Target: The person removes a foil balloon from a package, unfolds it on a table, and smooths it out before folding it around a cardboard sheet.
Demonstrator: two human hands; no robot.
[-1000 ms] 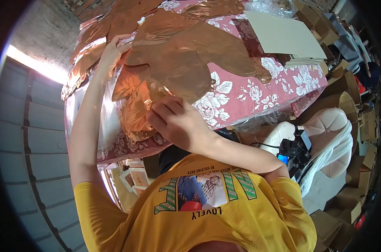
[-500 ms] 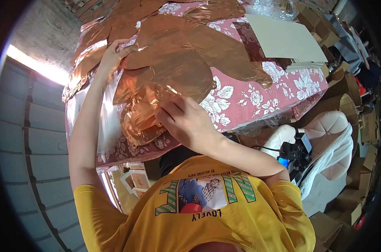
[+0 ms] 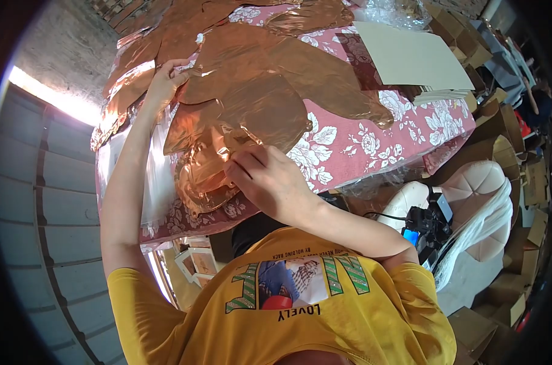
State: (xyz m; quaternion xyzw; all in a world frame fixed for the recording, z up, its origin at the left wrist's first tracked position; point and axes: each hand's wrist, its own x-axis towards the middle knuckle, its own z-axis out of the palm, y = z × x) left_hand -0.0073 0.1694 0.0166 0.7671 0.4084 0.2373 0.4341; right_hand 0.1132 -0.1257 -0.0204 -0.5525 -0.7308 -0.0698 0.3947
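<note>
Flat copper-coloured foil balloons (image 3: 251, 67) lie overlapping across a table. At the nearest foil balloon's upper left edge, my left hand (image 3: 165, 84) is closed, thumb and fingers pinching the foil. My right hand (image 3: 269, 182) is closed in a pinch on the crumpled, shiny lower part of the same foil balloon (image 3: 206, 161), close to the table's front edge. The fingertips of this hand are partly hidden by its own back. Round lobes and small tabs show along the foil's outline.
A pink floral cloth (image 3: 349, 137) covers the table. Stacked pale card sheets (image 3: 416, 58) lie at the right, with clear plastic wrap (image 3: 397, 12) behind. Clear plastic (image 3: 157, 176) hangs by my left forearm. A cushioned white chair (image 3: 476, 194) holds a black device (image 3: 425, 222); cardboard boxes (image 3: 507, 298) crowd the right.
My right hand has shifted very slightly downward with its pinch kept, and the crumpled foil beside it has changed its folds a little. My left hand stays nearly in place.
</note>
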